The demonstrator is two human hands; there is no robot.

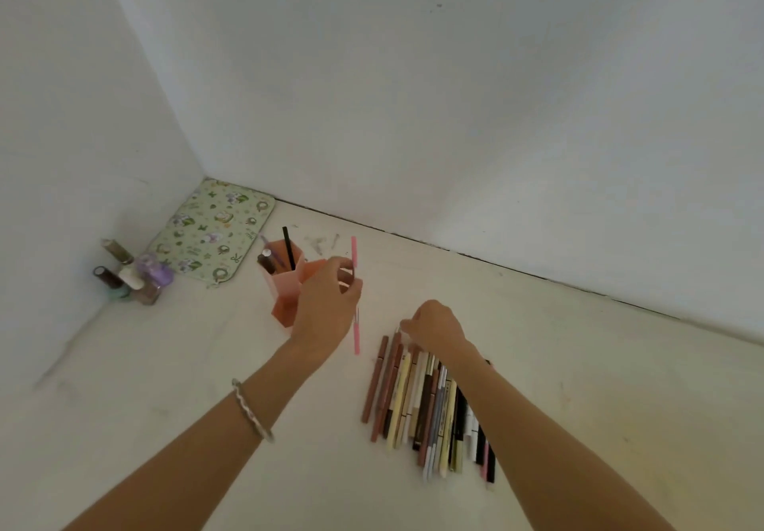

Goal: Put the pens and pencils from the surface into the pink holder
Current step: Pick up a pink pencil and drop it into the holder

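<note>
Forearms: two bare forearms reach in from the bottom edge, the left one wearing a silver twisted bangle (253,410).
Left hand (326,307): raised, with fingers and thumb curled round a slim pink pen (356,334), held nearly upright.
Pink pen: just right of the pink plastic faceted holder (281,294) and above the worktop, not in the holder; its top end shows above the fingers and its lower end below the palm.
Right hand (434,323): lowered, with fingers bent onto the far ends of the row of loose pens and pencils (430,406); I cannot tell whether it grips one.
Loose row: lies side by side on the worktop under the right forearm, right of the holder and well apart from it.
Count, holder: one; about three sticks stand in it, one black, one dark-capped, one thin and purple.
Count, loose row: roughly twenty in brown, cream, white, black and pink; overlaps prevent an exact count.
Count, held: one pink pen.
Worktop (165,365): white, matte, faintly scuffed.
Corner: a green flower-print mat (215,237) lies flat there, beside a cluster of about five small nail-polish bottles (132,278).
Room: two plain white walls (454,96) meet behind the mat.
</note>
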